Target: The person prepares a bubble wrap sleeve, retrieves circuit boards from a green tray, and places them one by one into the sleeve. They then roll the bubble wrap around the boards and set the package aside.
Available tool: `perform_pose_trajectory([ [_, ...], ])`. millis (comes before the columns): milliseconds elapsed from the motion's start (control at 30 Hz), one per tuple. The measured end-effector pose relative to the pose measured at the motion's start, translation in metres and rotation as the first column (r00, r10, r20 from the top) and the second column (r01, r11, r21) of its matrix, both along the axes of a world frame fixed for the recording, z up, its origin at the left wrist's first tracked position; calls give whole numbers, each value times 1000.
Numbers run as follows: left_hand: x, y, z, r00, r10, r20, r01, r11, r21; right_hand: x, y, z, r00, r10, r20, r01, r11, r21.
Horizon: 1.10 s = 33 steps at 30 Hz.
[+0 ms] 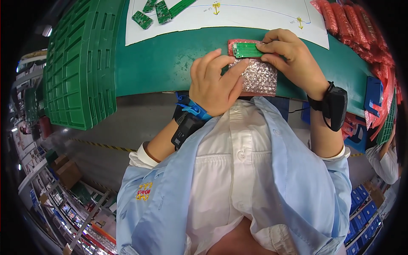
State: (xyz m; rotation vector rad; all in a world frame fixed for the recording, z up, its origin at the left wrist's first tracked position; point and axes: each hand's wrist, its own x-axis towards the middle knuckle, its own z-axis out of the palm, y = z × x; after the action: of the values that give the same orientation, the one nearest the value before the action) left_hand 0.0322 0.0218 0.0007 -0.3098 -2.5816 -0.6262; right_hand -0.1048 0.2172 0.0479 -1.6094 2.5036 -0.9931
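Note:
A green circuit board (246, 50) lies over the far end of a sheet of bubble wrap (259, 78), which has pinkish-red edges. My right hand (289, 55) pinches the board's right end between thumb and fingers. Over the left side of the wrap rests my left hand (216, 83), its fingers spread, the fingertips close to the board and wrap. Whether those fingertips press on the wrap cannot be made out fully. The wrap reaches the near edge of the green table mat (157, 63).
Several loose circuit boards (162, 12) lie on a white paper sheet (191, 23) at the back. Stacked green crates (80, 68) stand at the left. Red bubble-wrapped bundles (352, 25) fill the far right, near a blue holder (374, 95). Another person's arm (384, 159) shows at right.

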Motion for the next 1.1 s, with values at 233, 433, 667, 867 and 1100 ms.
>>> perform_pose_trajectory([
  [233, -2, 6, 9, 997, 4, 80, 11, 982, -189, 5, 1, -11, 966, -73, 247, 91, 994, -61],
  [433, -5, 7, 8, 997, 2, 80, 13, 980, -197, 15, -5, -19, 892, -254, 373, 283, 959, -25],
  [667, -6, 8, 12, 994, 1, 107, 19, 981, -192, 19, -11, -10, 890, -307, 337, 311, 949, 44],
  [867, 2, 8, 8, 998, 8, 60, 2, 986, -169, 10, -18, 2, 959, -202, 197, 181, 976, 121],
  [1100, 8, 2, 5, 995, -53, 82, 61, 993, -102, 24, -26, 3, 956, -265, 128, 253, 962, 102],
])
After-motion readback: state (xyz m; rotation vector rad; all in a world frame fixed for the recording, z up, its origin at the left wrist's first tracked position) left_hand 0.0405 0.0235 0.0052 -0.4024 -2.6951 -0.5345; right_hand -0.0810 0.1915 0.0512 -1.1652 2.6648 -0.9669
